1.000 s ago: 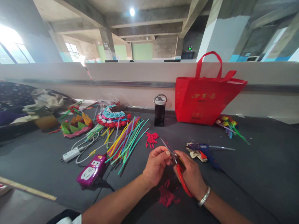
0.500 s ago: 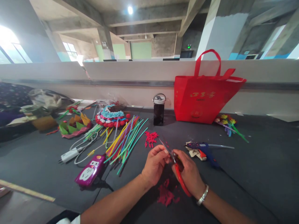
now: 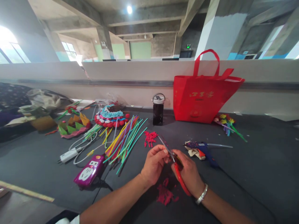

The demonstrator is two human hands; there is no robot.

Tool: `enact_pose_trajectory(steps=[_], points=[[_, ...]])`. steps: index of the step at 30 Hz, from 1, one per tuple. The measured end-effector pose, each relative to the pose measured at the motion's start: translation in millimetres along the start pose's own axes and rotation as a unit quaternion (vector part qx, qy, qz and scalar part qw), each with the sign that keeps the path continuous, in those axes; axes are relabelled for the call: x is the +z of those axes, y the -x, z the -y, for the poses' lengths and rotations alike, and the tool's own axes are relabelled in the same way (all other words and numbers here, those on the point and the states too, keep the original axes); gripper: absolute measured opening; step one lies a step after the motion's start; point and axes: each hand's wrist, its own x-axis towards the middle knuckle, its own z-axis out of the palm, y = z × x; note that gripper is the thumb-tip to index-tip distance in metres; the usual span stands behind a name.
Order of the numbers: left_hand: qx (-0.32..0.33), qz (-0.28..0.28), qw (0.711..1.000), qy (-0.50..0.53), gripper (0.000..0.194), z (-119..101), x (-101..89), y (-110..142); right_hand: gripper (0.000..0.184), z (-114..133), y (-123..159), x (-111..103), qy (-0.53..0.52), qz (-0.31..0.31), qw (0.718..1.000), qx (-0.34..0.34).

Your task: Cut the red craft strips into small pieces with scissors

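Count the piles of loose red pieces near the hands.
2: small pieces just beyond the left hand, and larger scraps nearer the person, left of the handle of the scissors. The hands may hide others.

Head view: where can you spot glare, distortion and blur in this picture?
In the head view, the far-left window washes out to white and the ceiling lamp glares; in the head view, the pillars lean outward, like wide-angle stretching; in the head view, detail at the left hand is too soft to show what its fingers hold.
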Motion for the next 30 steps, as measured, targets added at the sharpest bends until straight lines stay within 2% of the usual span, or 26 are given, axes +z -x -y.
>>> enact_pose_trajectory(steps=[10, 21, 30], points=[[0.003, -0.005, 1.0, 0.001, 0.016, -2.7, 1.9, -0.6, 0.045, -1.5, -0.4, 1.6, 0.04, -0.024, 0.999, -0.01], [0.004, -0.011, 1.0, 0.002, 0.015, -1.7, 0.9, -1.5, 0.041, 1.0, 0.0, 0.6, -0.008, 0.0, 1.0, 0.007], [0.012, -0.004, 1.0, -0.022, 0.014, -3.1, -0.1, -2.5, 0.04, -1.5, 2.7, 2.8, -0.016, -0.031, 0.999, -0.015]])
